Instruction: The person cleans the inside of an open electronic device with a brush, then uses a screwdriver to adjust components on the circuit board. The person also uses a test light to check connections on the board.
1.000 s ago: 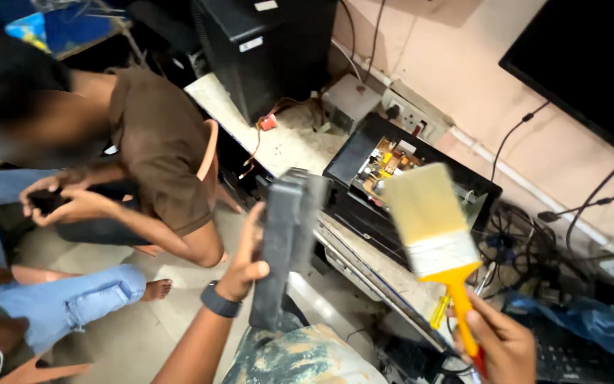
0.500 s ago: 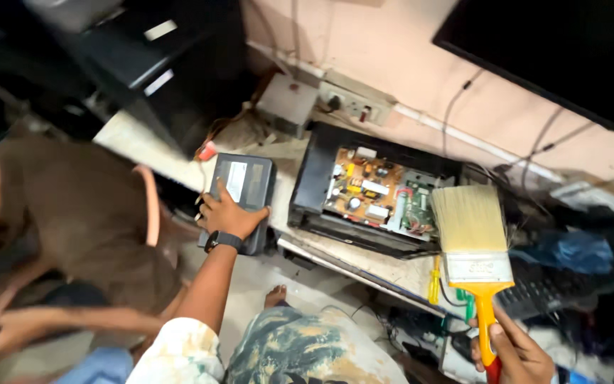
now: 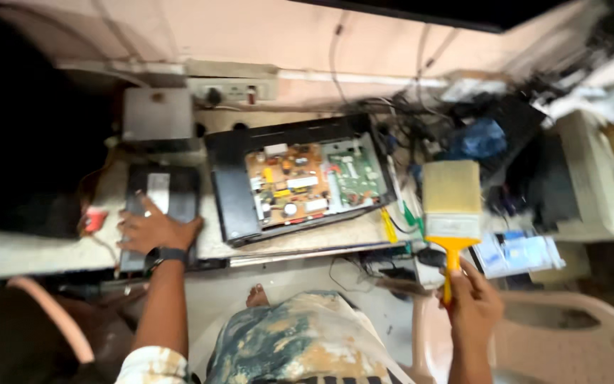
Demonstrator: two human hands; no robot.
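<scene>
- Where lifted upright a second ago, black cover panel (image 3: 161, 203) now flat on bench (image 3: 30, 252), pressed under spread, flat left hand (image 3: 152, 231).
- Right hand (image 3: 472, 306) clenched on orange handle of wide paintbrush (image 3: 452, 203), bristles up, as before.
- Opened device with circuit boards (image 3: 300, 181) between panel and brush, now seen straight from above.

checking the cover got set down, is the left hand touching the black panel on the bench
Touching. The head view shows the left hand lying flat on the black panel, its fingers spread over the panel's lower half, with no gap visible between them.
</scene>
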